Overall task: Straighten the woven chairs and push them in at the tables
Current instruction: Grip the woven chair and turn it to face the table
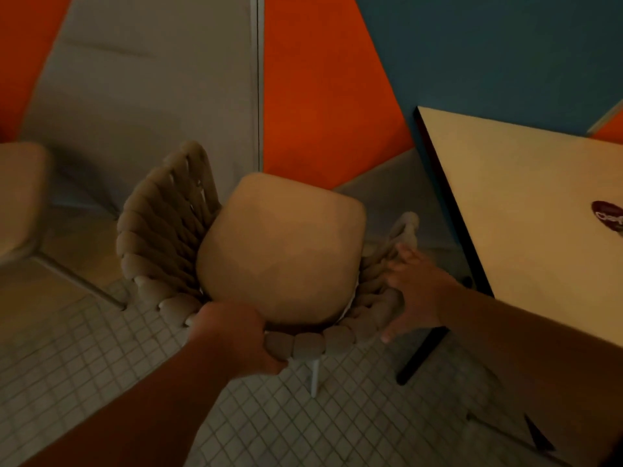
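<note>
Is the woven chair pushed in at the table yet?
Not yet. The woven chair stands on the floor left of the table, its cushion fully clear of the tabletop edge.

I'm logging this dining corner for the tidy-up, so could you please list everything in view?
woven chair: one, beige rope weave, centre, standing beside the table, not under it
seat cushion: one, tan, on that chair
second chair: one, beige, left edge, partly cut off
table: one, cream top with dark edge, right
sticker: one, dark red, on the tabletop, cut off
floor: small pale tiles
wall: orange, grey and blue panels
left hand: gripping the chair's back rim
right hand: fingers spread on the chair's right side
</note>
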